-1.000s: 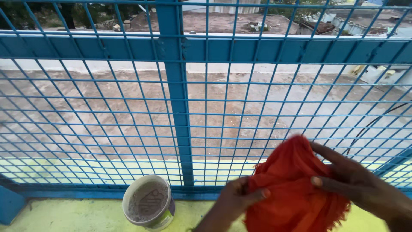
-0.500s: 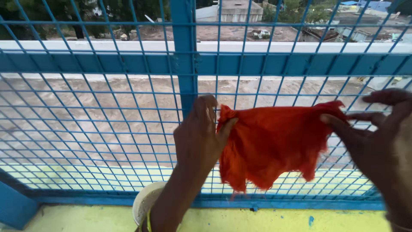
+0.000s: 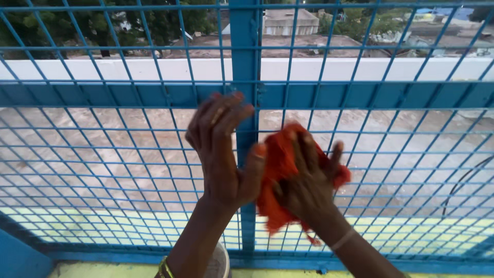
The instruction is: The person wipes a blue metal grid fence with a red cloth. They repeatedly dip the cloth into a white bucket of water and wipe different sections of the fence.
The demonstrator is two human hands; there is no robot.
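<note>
An orange cloth [image 3: 275, 175] with frayed edges is bunched up in front of the blue wire-mesh grille [image 3: 103, 154], just right of its vertical blue post [image 3: 244, 56]. My right hand [image 3: 309, 188] grips the cloth from the right, fingers spread over it. My left hand [image 3: 224, 154] is raised beside it with fingers apart, its thumb touching the cloth's left edge. Part of the cloth is hidden behind my right hand, and a loose corner hangs below it.
A white bucket [image 3: 221, 262] stands on the yellow-green floor [image 3: 103, 270] behind my left forearm, mostly hidden. Beyond the grille lie a brown flat roof [image 3: 128, 154], a white parapet [image 3: 360, 69], trees and buildings. A horizontal blue bar [image 3: 128, 95] crosses the grille.
The cloth, stretched wide between both hands half a second ago, is now bunched together. My right hand moved left onto it, and both hands rose higher on the grille.
</note>
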